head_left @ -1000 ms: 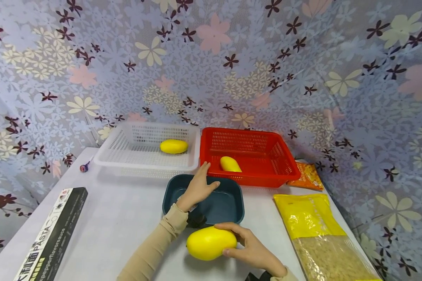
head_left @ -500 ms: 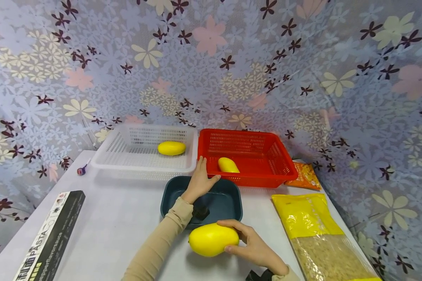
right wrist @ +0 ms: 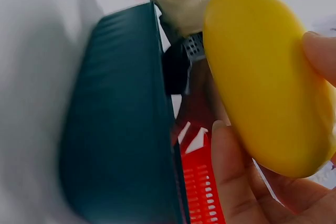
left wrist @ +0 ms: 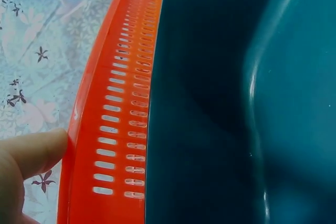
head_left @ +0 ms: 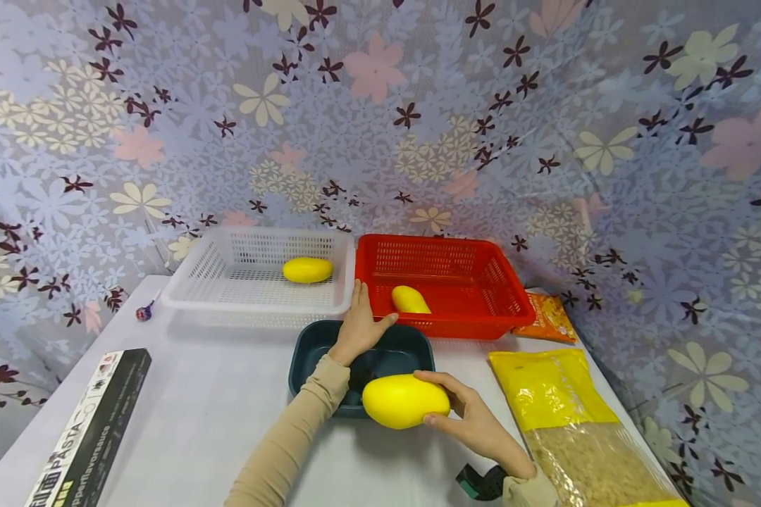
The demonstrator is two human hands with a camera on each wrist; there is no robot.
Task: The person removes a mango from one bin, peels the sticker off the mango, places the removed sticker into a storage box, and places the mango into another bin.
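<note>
In the head view, my right hand [head_left: 475, 422] grips a large yellow mango [head_left: 399, 403] from its right side, above the near edge of the dark teal bin [head_left: 402, 359]. The right wrist view shows the same mango [right wrist: 268, 82] between thumb and fingers, beside the bin's outer wall. My left hand [head_left: 358, 331] reaches across the bin, fingers straight at the front left corner of the red basket [head_left: 469, 327]. The left wrist view has the left thumb [left wrist: 44, 150] against the red rim. One smaller yellow mango [head_left: 410, 300] lies inside the red basket.
Left of the red basket stands a white basket [head_left: 241, 306] holding another mango [head_left: 307, 270]. A long pasta box [head_left: 91, 429] and a lollipop [head_left: 144, 312] lie at left. At right are a yellow pasta bag [head_left: 577, 422] and an orange packet [head_left: 548, 318].
My right hand has lifted the mango forward and rightward, from before the bin to over its near edge. The left hand shifted slightly at the basket corner, its fingers now closer together.
</note>
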